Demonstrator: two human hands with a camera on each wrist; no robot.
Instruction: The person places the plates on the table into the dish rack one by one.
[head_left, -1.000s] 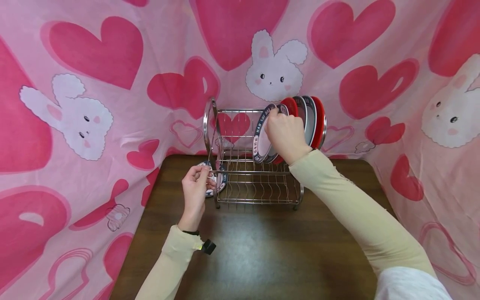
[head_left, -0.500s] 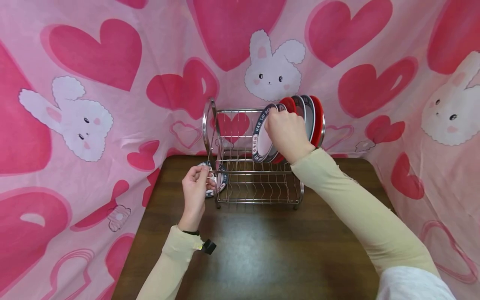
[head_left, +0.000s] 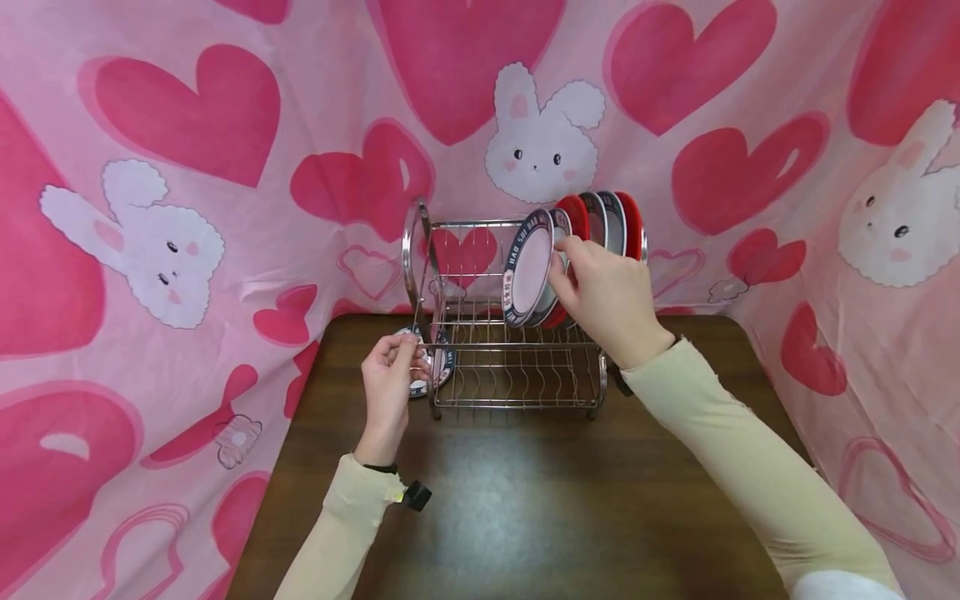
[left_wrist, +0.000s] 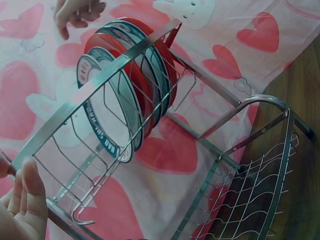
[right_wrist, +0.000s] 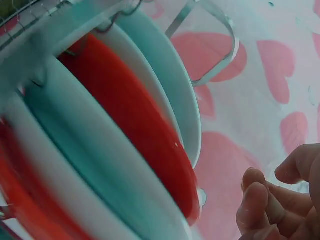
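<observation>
A two-tier metal dish rack stands on the table. Upright plates fill the right part of its upper tier: a patterned-rim plate is leftmost, with red plates and grey-faced ones to its right. My left hand pinches the front left corner of the upper rail between thumb and fingers. My right hand is in front of the plates, fingers loosely bent and holding nothing. The right wrist view shows that hand apart from the plates; in the left wrist view it hangs beyond their rims.
Behind my left hand, plates with patterned rims lie at the rack's left side, partly hidden. Below, the lower tier has wavy wire dividers. The brown table extends in front, and a pink heart-print cloth hangs around it.
My right hand has let go of the leftmost plate's top rim and moved right and toward me. The plate stays upright in the rack. My left hand keeps its hold on the rail.
</observation>
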